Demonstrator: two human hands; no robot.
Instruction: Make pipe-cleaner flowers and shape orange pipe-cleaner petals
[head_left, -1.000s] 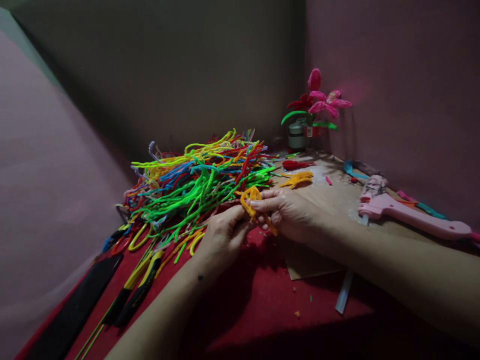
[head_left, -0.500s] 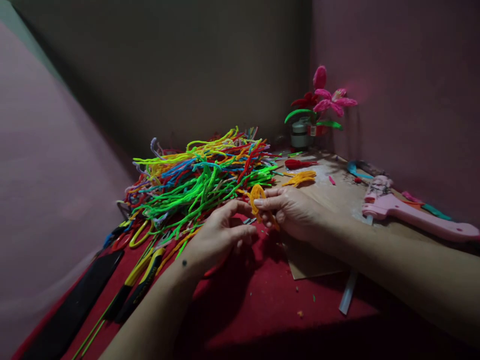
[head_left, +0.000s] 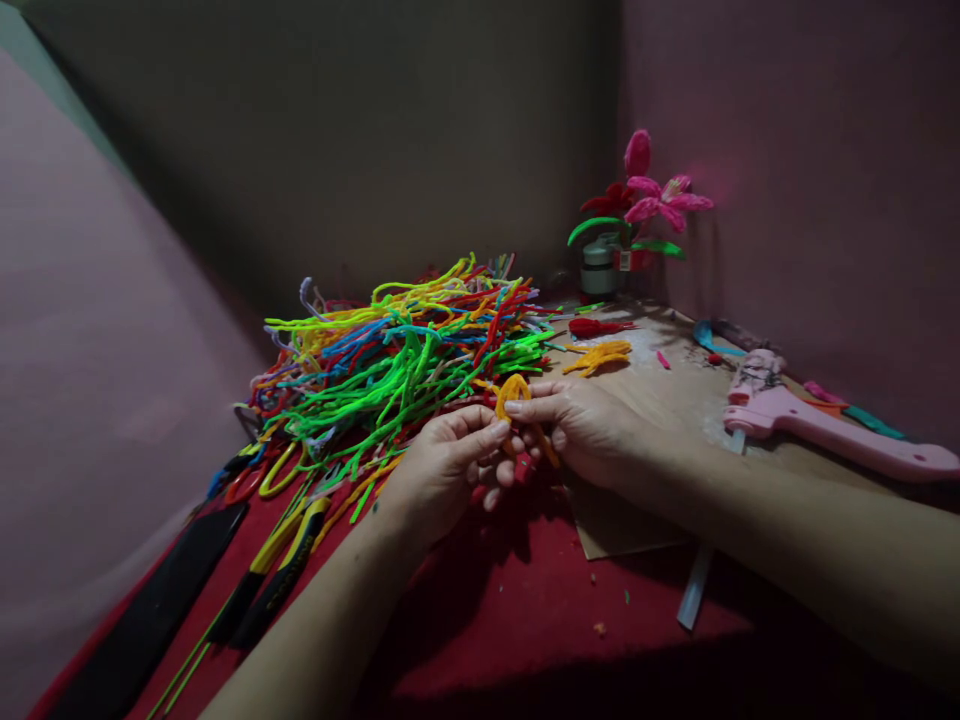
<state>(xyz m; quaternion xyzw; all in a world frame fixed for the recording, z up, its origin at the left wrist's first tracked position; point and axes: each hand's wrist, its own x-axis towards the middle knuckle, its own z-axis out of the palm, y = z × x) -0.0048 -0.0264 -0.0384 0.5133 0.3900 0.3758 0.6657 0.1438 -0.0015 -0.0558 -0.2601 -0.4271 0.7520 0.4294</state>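
An orange pipe cleaner [head_left: 514, 390], bent into a loop, is held up between my hands over the red cloth. My right hand [head_left: 574, 415] pinches it from the right between thumb and fingers. From the left, my left hand [head_left: 457, 455] closes thumb and fingertips on its lower left part. A loose tail of the orange stem hangs below my right fingers. Just behind my hands lies a large heap of pipe cleaners [head_left: 397, 365] in green, yellow, red, blue and other colours. A finished bundle of orange loops [head_left: 600, 357] rests on the board beyond my right hand.
Pliers [head_left: 289, 565] with yellow and black handles and a dark flat object [head_left: 150, 610] lie at left. On the right, a pink glue gun [head_left: 840, 425] sits on the cardboard [head_left: 660, 400]. Pink fuzzy flowers [head_left: 667, 203] stand at the back beside a small grey container [head_left: 598, 268].
My left hand has moved in to the right and its fingers have closed on the orange pipe cleaner. My right hand keeps its pinch, nearly still.
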